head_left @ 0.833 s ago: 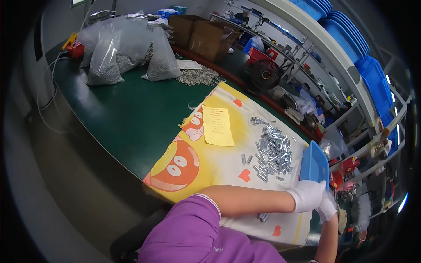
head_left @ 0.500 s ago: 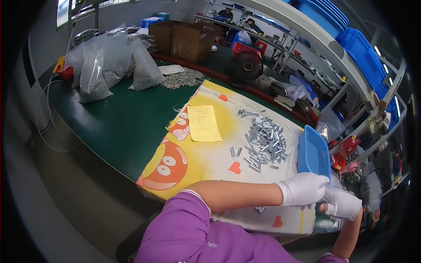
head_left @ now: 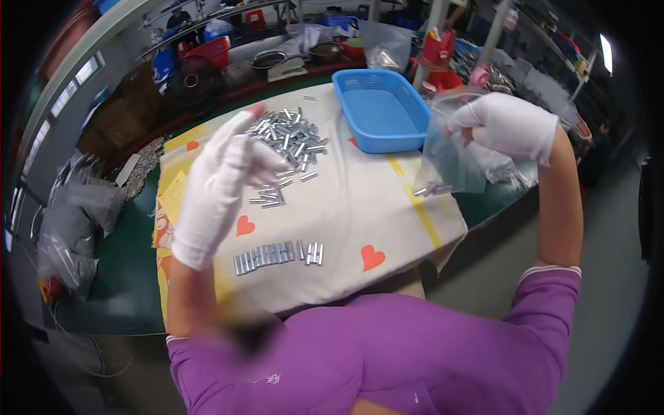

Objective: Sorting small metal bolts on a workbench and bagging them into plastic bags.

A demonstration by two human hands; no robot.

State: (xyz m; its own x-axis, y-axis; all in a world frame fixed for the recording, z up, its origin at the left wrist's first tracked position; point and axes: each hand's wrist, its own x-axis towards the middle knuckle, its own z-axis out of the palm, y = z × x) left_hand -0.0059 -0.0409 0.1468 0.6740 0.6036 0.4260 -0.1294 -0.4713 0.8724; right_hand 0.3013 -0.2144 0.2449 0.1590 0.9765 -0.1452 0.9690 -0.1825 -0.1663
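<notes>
My right hand, in a white glove, is closed on the upper part of a clear plastic bag. A few short metal pins lie in the bag's lower corner. My left hand, gloved too and a little blurred, is raised with its fingers apart and nothing visible in them. Beyond its fingers lies a loose pile of silvery metal pins. Nearer to me, a neat row of the same pins lies side by side on the patterned cloth, with a few more at its right end.
A blue plastic basket stands at the cloth's far right, beside the bag. Filled clear bags and a heap of small metal parts are on the green table at left. Pans and a fan stand along the back.
My hands, together at the right by the basket before, are now apart. The left has swung left over the cloth; the right holds up the bag. My view has turned right.
</notes>
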